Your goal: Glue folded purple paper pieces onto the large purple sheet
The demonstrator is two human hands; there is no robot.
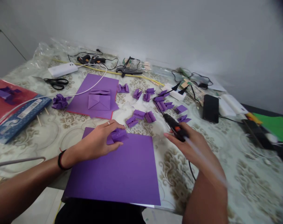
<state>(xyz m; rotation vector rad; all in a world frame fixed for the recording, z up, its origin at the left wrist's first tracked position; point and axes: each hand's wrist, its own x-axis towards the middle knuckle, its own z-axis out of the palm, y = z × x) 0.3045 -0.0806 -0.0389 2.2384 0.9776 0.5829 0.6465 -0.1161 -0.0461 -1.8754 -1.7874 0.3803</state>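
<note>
My left hand [99, 141], with a ring and a dark wristband, has its thumb and fingers closed around a folded purple paper piece [118, 134]. That piece is over the far part of a large purple sheet [122, 168] in front of me. In my right hand [194, 146] is a black glue gun [175, 127] with an orange trigger; a translucent glue stick [202, 158] juts from its back end. Its nozzle points away to the far left, apart from the held piece. Several similar folded purple pieces [139, 114] lie beyond my hands.
Purple sheets [84, 85] carry a folded paper box shape [99, 102]. Black scissors [56, 82], a white power bank [63, 69] and a crumpled purple flower [59, 101] lie left. A white power strip [176, 92] and a phone [210, 109] sit right. A white cable crosses the left side.
</note>
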